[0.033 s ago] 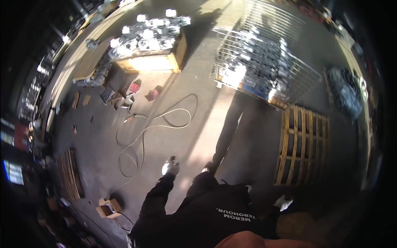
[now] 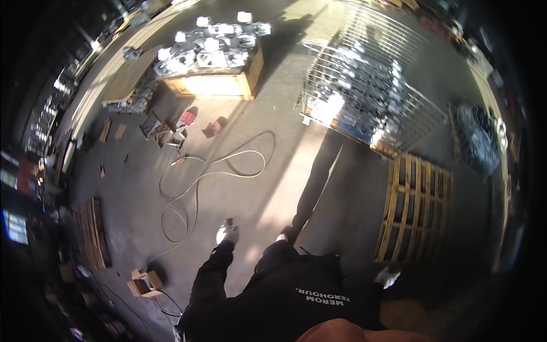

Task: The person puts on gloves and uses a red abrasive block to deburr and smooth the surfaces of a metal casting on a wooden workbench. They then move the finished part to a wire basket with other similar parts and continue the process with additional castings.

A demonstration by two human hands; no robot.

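Note:
My left hand (image 2: 227,233), in a white glove with darkish fingertips, hangs ahead of my body over the concrete floor. Its fingers look loosely stretched, and I can make out nothing held. Nearest to it is a pale hose (image 2: 197,196) lying in loops on the floor. My right hand (image 2: 388,277), gloved in white too, is low at my right side in dimmer light. The fingers there seem loosely extended, with nothing visible in them. Just ahead of that hand lies a slatted wooden pallet (image 2: 420,199). Both hands appear apart from any object.
Shiny metal parts (image 2: 213,48) sit on a wooden crate (image 2: 208,86) far left. A wire cage (image 2: 310,85) of metal parts stands far right, beside a plastic-wrapped bundle (image 2: 476,137). Red containers (image 2: 214,126), stacked slats (image 2: 93,233) and an open carton (image 2: 145,283) lie leftward.
The view has shifted slightly, so the crate and cage appear a little further right. My left hand appears a little further left. The floor objects keep their places relative to one another.

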